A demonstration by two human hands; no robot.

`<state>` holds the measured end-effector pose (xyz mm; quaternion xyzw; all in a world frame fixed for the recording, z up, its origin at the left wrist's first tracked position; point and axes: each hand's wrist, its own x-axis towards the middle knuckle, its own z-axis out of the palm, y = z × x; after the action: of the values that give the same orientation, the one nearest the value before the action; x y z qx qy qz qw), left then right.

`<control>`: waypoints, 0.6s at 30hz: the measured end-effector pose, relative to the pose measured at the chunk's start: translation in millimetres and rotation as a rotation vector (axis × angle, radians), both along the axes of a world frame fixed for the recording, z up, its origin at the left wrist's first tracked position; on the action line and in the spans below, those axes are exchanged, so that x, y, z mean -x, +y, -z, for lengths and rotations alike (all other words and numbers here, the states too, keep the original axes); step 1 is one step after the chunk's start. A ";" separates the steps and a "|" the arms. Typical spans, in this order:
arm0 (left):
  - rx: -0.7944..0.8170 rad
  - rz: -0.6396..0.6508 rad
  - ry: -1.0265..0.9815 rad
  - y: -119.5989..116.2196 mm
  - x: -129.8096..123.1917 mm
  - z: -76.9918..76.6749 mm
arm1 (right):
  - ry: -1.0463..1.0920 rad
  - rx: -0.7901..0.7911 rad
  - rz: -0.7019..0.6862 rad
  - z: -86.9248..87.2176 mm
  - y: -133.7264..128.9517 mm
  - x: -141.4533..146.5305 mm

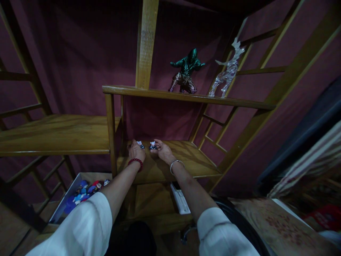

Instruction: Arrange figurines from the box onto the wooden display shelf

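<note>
Both my arms reach into a middle compartment of a wooden shelf unit, over its bare board [183,156]. My left hand [136,151], with a red bead bracelet at the wrist, is closed around a small black-and-white figurine [140,144]; part of it is hidden by my fingers. To its right, my right hand [162,149], wearing a silver bangle, pinches a similar small figurine [152,145] with a white head and dark body. The two figurines stand a short gap apart at board level. Whether their bases touch the wood, I cannot tell.
Above, a shelf [160,93] carries a green crouching figure [188,71] and a clear deer figurine [229,69]. A box [57,206] of colourful figures sits at lower left. Below the board lies a white object [181,201]. A wooden post [109,131] borders the compartment's left.
</note>
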<state>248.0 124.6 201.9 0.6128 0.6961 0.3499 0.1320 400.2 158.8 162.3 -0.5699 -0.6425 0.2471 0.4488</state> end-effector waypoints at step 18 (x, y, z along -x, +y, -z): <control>0.047 0.067 -0.023 -3.8 5.0 -3.5 | -0.111 -0.036 0.013 2.4 -0.7 -1.4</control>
<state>243.0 120.8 205.4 0.6283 0.6817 0.3360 0.1659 401.6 158.2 159.9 -0.5787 -0.6672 0.2005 0.4240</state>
